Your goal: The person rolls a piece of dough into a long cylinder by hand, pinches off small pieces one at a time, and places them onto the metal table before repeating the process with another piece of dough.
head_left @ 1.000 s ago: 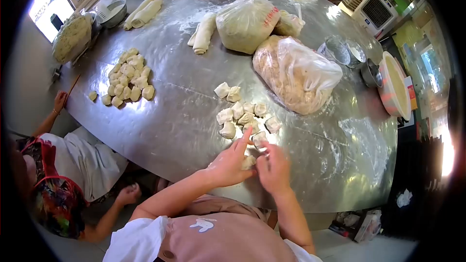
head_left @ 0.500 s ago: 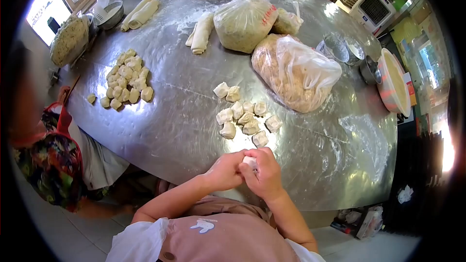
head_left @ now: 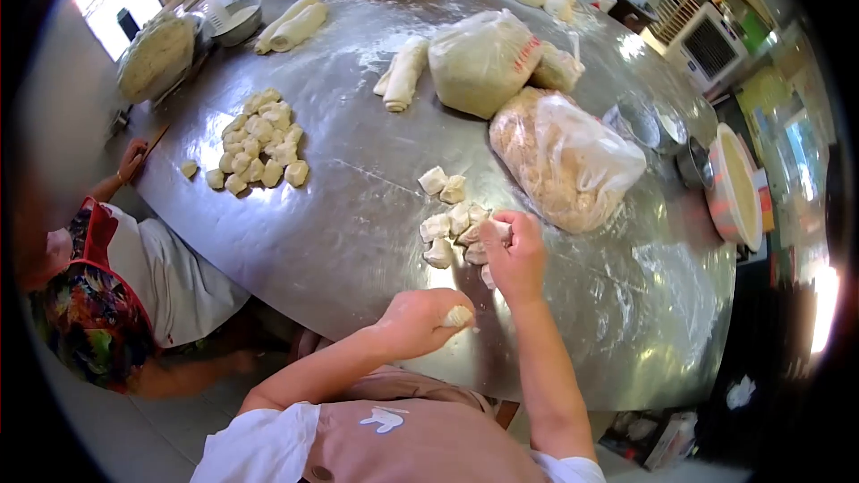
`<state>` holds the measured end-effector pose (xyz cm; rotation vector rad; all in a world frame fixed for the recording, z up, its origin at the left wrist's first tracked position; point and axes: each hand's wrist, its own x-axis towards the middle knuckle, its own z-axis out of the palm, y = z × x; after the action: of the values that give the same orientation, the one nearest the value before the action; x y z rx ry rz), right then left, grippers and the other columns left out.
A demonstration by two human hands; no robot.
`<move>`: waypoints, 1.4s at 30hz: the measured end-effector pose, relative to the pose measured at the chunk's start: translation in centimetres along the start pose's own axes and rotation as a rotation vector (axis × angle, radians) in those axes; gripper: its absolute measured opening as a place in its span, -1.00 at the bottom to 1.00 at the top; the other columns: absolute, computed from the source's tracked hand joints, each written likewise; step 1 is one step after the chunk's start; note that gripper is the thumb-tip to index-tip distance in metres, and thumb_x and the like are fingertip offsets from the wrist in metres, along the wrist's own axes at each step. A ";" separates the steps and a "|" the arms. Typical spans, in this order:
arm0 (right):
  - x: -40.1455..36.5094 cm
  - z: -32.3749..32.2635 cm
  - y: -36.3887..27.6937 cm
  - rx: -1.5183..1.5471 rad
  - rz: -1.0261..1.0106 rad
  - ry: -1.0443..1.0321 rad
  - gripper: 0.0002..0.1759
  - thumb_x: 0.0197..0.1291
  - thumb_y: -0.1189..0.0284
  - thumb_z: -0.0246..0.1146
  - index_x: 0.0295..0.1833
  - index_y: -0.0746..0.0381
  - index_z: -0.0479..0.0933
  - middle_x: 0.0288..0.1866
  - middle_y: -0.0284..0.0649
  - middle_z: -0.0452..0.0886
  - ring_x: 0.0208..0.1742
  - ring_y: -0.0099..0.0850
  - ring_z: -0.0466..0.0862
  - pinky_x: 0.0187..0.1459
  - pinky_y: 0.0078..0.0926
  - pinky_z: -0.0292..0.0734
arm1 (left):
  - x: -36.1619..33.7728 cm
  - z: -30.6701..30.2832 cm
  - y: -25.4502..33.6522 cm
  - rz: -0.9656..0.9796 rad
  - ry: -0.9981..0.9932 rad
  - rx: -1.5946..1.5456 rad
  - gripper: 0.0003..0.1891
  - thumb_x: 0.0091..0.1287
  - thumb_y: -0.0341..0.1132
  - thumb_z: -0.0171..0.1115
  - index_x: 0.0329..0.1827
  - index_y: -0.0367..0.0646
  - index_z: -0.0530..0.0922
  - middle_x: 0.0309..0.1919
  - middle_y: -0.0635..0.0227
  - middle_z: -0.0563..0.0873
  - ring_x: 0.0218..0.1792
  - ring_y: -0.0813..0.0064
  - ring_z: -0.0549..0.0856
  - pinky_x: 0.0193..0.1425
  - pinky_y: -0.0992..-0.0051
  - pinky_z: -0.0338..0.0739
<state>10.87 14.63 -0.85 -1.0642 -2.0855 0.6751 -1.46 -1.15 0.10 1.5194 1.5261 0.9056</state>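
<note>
Close to the table's near edge, my left hand [head_left: 419, 322] is closed round a small dough piece [head_left: 459, 316], which shows past its fingers. Farther forward and to the right, my right hand [head_left: 519, 259] reaches over the right side of a loose group of dough pieces [head_left: 436, 227]. Its thumb and fingers are closed on a dough piece [head_left: 502, 231], partly hidden by the hand. Under and beside that hand lie more pieces, some of them covered from view.
A bag of brown dough [head_left: 564, 165] and a bag of pale dough [head_left: 479, 63] stand beyond my right hand. Another dough pile [head_left: 259, 141] lies left, near a co-worker's hand [head_left: 132, 161]. Dough rolls [head_left: 404, 74] and a large basin [head_left: 732, 183] are farther off.
My hands, together on one dough piece before, have parted. My left hand keeps a piece, while my right has moved forward and right onto the group. The view has shifted slightly.
</note>
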 end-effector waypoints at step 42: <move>-0.4 4.7 -4.0 0.112 -0.096 -0.298 -0.52 0.34 0.27 0.31 0.29 0.24 0.50 0.24 0.09 0.57 0.24 0.03 0.58 0.31 -0.16 0.46 | -2.5 -3.5 -3.9 -0.223 0.175 -0.214 0.15 0.15 -0.19 0.57 0.67 -0.20 -0.08 0.22 0.09 0.63 0.19 0.10 0.64 0.29 0.22 0.51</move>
<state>5.50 11.57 -1.13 -0.8358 -2.3023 0.9375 -6.36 -3.62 -1.74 1.1179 1.6273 1.0536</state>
